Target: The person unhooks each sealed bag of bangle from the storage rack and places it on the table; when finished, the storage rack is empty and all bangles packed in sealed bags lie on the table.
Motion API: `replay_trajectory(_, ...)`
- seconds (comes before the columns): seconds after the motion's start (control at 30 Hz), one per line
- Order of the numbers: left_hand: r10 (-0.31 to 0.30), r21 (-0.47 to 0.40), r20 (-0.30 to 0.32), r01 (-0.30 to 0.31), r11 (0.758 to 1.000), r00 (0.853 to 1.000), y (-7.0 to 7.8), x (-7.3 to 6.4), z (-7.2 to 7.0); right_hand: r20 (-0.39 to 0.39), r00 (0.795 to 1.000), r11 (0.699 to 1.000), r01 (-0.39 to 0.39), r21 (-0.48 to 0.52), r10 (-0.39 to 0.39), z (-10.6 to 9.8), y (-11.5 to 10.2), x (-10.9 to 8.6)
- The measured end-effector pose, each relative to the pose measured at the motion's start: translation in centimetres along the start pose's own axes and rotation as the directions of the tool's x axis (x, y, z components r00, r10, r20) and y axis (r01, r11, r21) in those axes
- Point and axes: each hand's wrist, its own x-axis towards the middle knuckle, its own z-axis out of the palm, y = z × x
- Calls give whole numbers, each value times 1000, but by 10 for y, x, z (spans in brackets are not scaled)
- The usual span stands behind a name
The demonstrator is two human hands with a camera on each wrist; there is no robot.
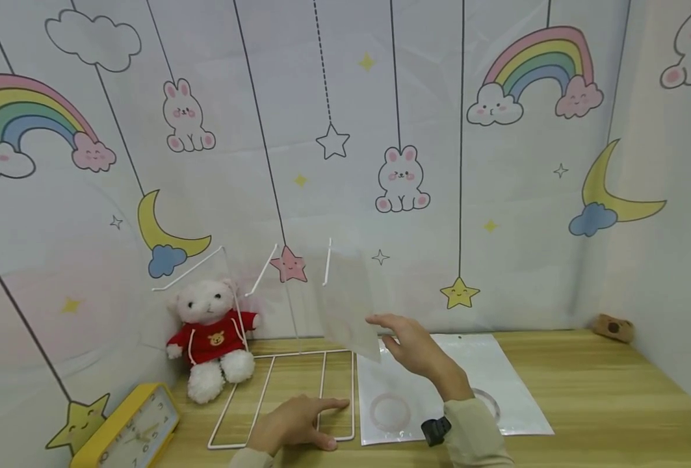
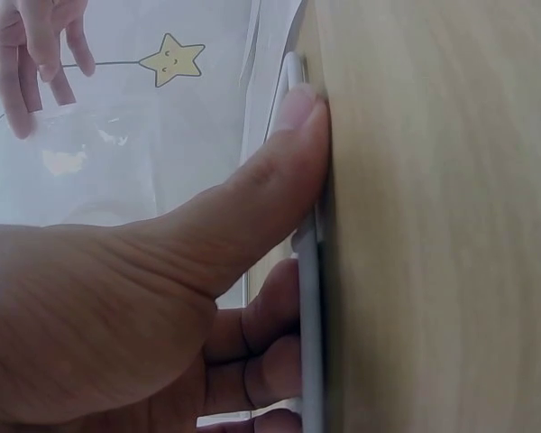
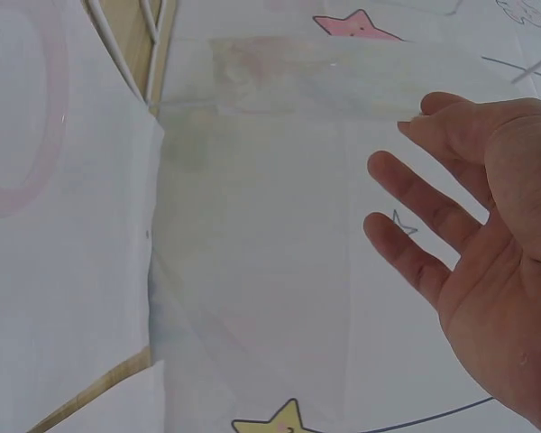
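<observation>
Head view gives me the white wire rack, its base flat on the wooden table, and I place the rest by it. Down at the rack's front right corner I see the left hand, thumb and forefinger spread apart. The left wrist view shows me that thumb lying against the rack's wire, with other fingertips behind it. Above the rack's right side I have a translucent sheet standing nearly upright, its upper part beside the rack's rightmost prong; I cannot tell whether it hangs there. Just to the right of the rack reaches the right hand, its fingers loosely spread, the tips at the sheet's edge; firm contact I cannot judge. Right beside the rack I see a glossy white sheet bearing a pink ring. At the rack's back left corner sits a white teddy bear in red, and left of the rack leans a yellow clock. Well off to the rack's right lies a small brown block; behind the rack hangs a printed backdrop.
</observation>
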Motion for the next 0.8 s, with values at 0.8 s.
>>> replay_trajectory(0.8, -10, -31, 15, 10, 999, 1000, 1, -2, -2, -187, 982, 999, -6, -42, -1, -39, -12, -4)
